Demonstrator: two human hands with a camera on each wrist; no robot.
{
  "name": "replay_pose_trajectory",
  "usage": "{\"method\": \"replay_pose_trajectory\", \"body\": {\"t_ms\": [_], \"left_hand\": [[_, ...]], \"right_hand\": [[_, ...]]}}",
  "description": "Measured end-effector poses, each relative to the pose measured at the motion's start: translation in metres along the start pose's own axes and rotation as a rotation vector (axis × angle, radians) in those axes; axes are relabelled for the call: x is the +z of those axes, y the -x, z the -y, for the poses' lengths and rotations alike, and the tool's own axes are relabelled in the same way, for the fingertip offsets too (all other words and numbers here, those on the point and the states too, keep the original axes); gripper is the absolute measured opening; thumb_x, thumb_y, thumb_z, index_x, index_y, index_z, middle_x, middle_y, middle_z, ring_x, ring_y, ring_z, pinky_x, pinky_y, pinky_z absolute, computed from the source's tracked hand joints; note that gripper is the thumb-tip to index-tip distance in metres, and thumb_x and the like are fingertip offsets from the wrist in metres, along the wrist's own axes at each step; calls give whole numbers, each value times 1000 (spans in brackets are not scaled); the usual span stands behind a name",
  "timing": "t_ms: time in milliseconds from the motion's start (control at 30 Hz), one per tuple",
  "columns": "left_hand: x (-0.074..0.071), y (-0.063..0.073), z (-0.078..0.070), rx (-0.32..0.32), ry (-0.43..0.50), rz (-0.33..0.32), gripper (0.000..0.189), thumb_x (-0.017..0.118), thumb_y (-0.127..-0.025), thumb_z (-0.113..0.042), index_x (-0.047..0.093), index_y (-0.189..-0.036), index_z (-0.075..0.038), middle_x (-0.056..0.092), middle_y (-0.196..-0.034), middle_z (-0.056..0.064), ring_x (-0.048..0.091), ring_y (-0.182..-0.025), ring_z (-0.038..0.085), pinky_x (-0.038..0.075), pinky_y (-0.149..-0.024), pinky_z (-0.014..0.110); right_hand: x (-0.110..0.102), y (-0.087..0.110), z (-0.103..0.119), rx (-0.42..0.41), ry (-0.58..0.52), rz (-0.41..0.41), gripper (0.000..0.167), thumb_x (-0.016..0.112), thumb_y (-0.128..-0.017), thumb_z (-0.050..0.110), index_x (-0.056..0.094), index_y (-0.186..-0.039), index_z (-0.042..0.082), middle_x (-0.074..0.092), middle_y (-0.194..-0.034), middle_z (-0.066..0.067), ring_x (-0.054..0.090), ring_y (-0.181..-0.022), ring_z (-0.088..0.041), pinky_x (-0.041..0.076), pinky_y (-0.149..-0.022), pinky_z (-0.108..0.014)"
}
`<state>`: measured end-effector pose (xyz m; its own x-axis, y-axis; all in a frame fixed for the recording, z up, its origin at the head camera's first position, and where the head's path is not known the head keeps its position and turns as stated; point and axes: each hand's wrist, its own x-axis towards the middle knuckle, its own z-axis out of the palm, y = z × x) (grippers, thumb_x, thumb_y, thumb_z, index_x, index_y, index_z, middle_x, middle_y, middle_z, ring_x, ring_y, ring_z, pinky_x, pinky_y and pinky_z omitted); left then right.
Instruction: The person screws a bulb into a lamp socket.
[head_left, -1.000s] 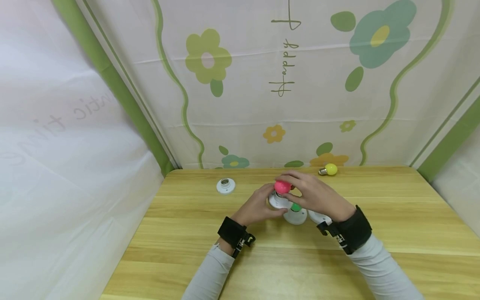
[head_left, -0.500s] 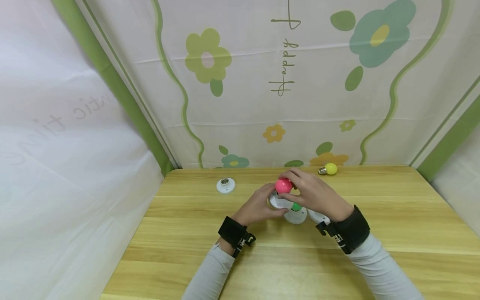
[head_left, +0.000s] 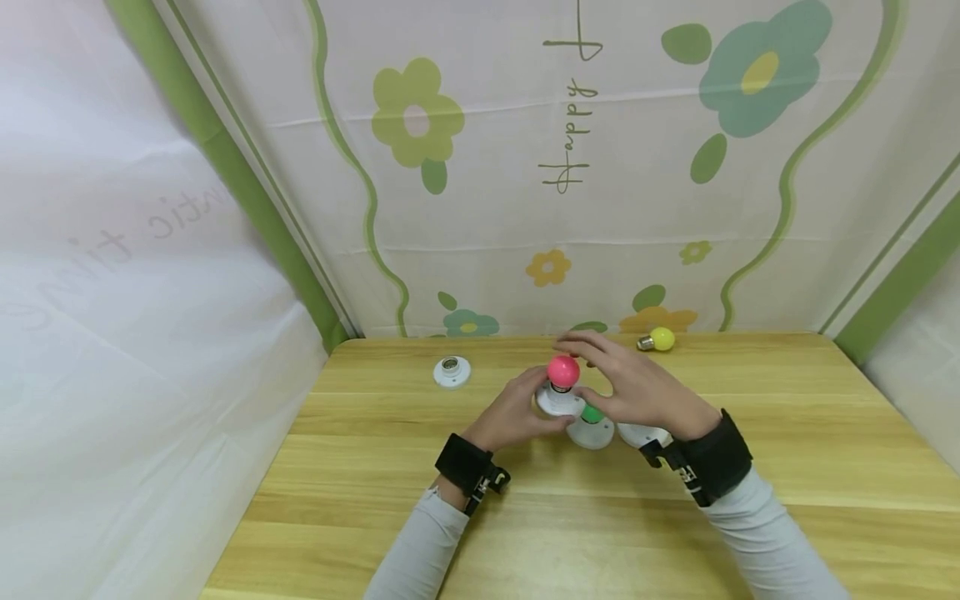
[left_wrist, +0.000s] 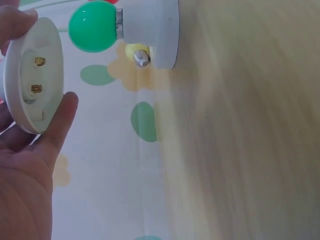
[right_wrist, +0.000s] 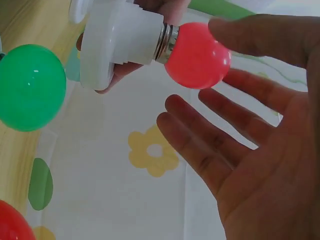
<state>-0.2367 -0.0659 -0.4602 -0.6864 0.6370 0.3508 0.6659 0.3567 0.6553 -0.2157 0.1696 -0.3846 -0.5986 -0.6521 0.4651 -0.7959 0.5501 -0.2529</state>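
Left hand [head_left: 517, 410]: thumb and fingers grip the rim of a white lamp holder [head_left: 558, 402], raised off the table [head_left: 360, 500], brass terminals visible underneath. Pink bulb [head_left: 563, 372] stands in it, some metal thread still showing. Right hand [head_left: 637, 387]: fingers spread and loosely bent around the bulb's far side, grasping nothing; thumb contact uncertain from the right wrist view.

Against half a second ago: right fingers and thumb have parted from the pink bulb and drawn slightly rightward; left grip unchanged.

Edges: green bulb [head_left: 592, 413] sits in its own base [head_left: 591, 433] just beside the held holder, on the right hand's side; narrow gap there. Another base [head_left: 641, 435] lies partly under the right wrist. Red bulb [right_wrist: 12, 225] cut off at the right wrist view's corner. Yellow bulb [head_left: 662, 338] on its side by the table's back edge, near the fabric wall [head_left: 487, 208]. Bulbless socket [head_left: 452, 372] well left; a wide stretch of wood separates it from the left hand. More wood lies between the forearms.
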Motion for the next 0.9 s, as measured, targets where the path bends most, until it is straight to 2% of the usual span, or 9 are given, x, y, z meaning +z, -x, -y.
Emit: {"method": "replay_pose_trajectory", "body": {"t_ms": [133,367,633,900], "left_hand": [[0,1,0,-1,6,7,72,84,-92,-25,49,-154,-20,61,-149,0,59,-136,14,50,-115,31],[0,1,-1,10,8,13,74,85,-91,-25,48,-155,-20,59,-151,-1,58,-136,15,51,-113,30],[1,1,0,6,-3,11,74,85,-91,-27,48,-155,-21,59,-151,-1,58,-136,15,52,-112,29],[2,1,1,21,-6,18,73,84,-93,-29,47,-156,-21,58,-153,-1,59,-136,14,52,-111,28]], "right_hand": [[0,0,-2,-68,-26,-11,54,77,-91,4,64,-143,6,62,-149,-13,63,-134,-33,59,-103,-50],[2,-1,-2,-113,-30,-37,43,79,-91,4,70,-133,5,69,-138,-13,67,-128,-32,61,-100,-48],[4,-2,-1,-92,10,-54,44,86,-88,14,72,-129,6,70,-132,-11,70,-119,-28,63,-95,-43],[7,-3,1,-30,70,-57,47,90,-86,24,72,-126,6,70,-126,-9,73,-101,-18,65,-85,-35]]}}
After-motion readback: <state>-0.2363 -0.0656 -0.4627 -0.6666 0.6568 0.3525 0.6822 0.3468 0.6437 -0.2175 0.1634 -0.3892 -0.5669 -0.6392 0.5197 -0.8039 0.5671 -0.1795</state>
